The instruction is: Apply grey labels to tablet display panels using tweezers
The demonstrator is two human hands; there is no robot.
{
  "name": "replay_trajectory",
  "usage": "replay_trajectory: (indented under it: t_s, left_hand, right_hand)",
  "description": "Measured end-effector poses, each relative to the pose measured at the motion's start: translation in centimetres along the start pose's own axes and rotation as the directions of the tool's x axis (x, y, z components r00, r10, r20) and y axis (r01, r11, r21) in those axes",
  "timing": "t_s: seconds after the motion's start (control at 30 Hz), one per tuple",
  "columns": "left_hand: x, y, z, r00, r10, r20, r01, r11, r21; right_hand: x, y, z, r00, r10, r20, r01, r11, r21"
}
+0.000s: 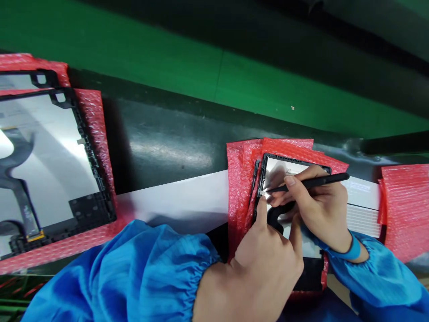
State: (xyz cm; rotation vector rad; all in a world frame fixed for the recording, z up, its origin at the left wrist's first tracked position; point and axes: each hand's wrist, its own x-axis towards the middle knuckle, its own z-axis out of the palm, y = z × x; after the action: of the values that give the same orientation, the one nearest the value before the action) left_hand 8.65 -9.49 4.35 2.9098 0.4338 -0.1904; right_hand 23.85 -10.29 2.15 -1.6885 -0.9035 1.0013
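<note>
My right hand (321, 205) grips black tweezers (321, 180) like a pen. Their tips point left, at a small pale tab (262, 192) on the edge of a black-framed display panel (310, 250). My left hand (261, 264) has its index finger stretched to that same edge, just below the tweezer tips, its thumb apart and nothing held. A dark flex cable on the panel is partly hidden by both hands. Under the panel lie red bubble-wrap sheets (236, 179).
At the left, larger black-framed panels (56, 156) with a flex cable lie on red bubble wrap. A white sheet (181, 197) spans the dark bench. To the right are a printed sheet with a grid (363, 219) and a red bubble-wrap stack (407, 210). A green wall (187, 67) rises behind.
</note>
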Motion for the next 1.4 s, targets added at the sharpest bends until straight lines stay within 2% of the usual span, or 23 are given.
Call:
replay_trajectory:
  t_s: [0.37,0.67,0.77,0.83,0.9,0.93,0.97,1.03,1.1,1.23,1.4]
  left_hand:
    - [0.1,-0.8,-0.6,1.0,0.017,0.015,-0.017,1.0,-0.003]
    - [0.4,-1.6,0.5,0.997,0.055,-0.048,-0.056,0.998,-0.018]
    - [0.3,-1.9,0.5,0.993,0.075,-0.088,-0.079,0.996,-0.039]
    - [0.1,-2.5,0.1,0.99,0.09,-0.108,-0.102,0.989,-0.109]
    - [-0.4,-3.6,-0.6,0.998,0.034,-0.047,-0.044,0.972,-0.23]
    - [-0.8,-4.3,-0.9,0.999,-0.041,0.018,0.044,0.96,-0.277]
    - [-1.2,-5.0,-1.1,0.986,-0.143,0.09,0.164,0.939,-0.301]
    - [-2.1,-6.3,-1.2,0.918,-0.349,0.19,0.393,0.868,-0.304]
    - [-2.7,-7.2,-0.9,0.871,-0.443,0.212,0.491,0.789,-0.37]
    - [-3.0,-7.2,0.2,0.884,-0.425,0.193,0.441,0.622,-0.648]
    - [-2.6,-6.1,0.0,0.873,-0.455,0.172,0.394,0.452,-0.8]
  right_hand:
    - [0.2,0.0,-0.1,1.0,0.015,0.019,-0.014,1.0,-0.018]
    - [0.5,0.2,0.0,0.999,0.024,0.022,-0.024,1.0,0.004]
    - [0.6,-0.7,-0.2,0.999,-0.029,-0.025,0.03,0.998,0.059]
    - [0.5,-1.4,-0.9,0.993,-0.081,-0.088,0.09,0.991,0.097]
    - [0.0,-1.7,-2.1,0.98,-0.125,-0.152,0.144,0.982,0.12]
    - [-0.3,-1.5,-2.9,0.973,-0.141,-0.181,0.165,0.979,0.124]
    - [-0.7,-1.1,-3.7,0.967,-0.149,-0.208,0.177,0.976,0.125]
    - [-1.3,0.1,-5.1,0.96,-0.137,-0.245,0.172,0.977,0.128]
    - [-1.8,1.6,-6.1,0.962,-0.1,-0.254,0.139,0.98,0.14]
    - [-2.0,3.6,-6.4,0.962,-0.085,-0.258,0.137,0.972,0.191]
    - [-1.8,4.4,-6.1,0.947,-0.113,-0.299,0.196,0.945,0.263]
